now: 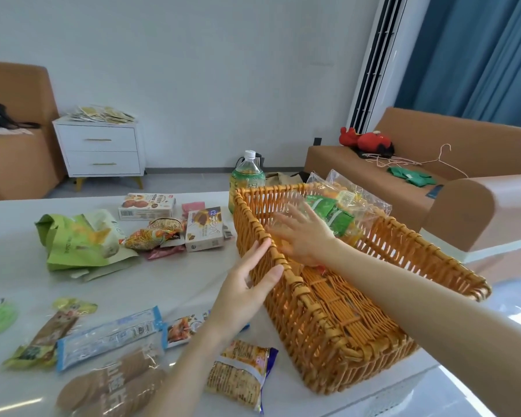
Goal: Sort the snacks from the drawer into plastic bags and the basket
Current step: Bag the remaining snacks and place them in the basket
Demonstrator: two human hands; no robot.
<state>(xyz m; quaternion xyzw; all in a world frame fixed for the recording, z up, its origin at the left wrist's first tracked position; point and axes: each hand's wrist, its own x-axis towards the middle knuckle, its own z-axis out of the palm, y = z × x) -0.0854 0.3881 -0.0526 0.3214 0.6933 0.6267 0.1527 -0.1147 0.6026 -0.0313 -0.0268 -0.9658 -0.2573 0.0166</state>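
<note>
An orange wicker basket (pixel 337 335) stands on the white table (pixel 175 281), right of centre. My left hand (pixel 247 284) rests against the outside of its left rim, fingers straight. Inside the basket, my right hand (pixel 301 236) reaches in with fingers spread, touching a clear plastic bag (pixel 355 200) of green and orange snack packets at the far end. Loose snacks lie on the table: a green bag (pixel 79 239), two small boxes (pixel 146 206) (pixel 205 228), a blue-edged packet (pixel 109 338), biscuit packs (pixel 112 383) and a cracker pack (pixel 241 374).
A large drink bottle (pixel 247 173) stands behind the basket. A white two-drawer cabinet (pixel 100 149) with packets on top sits by the wall. Brown sofas (pixel 433 164) flank the room, with a red plush toy (pixel 364 139) and hangers. The table's right edge runs just beside the basket.
</note>
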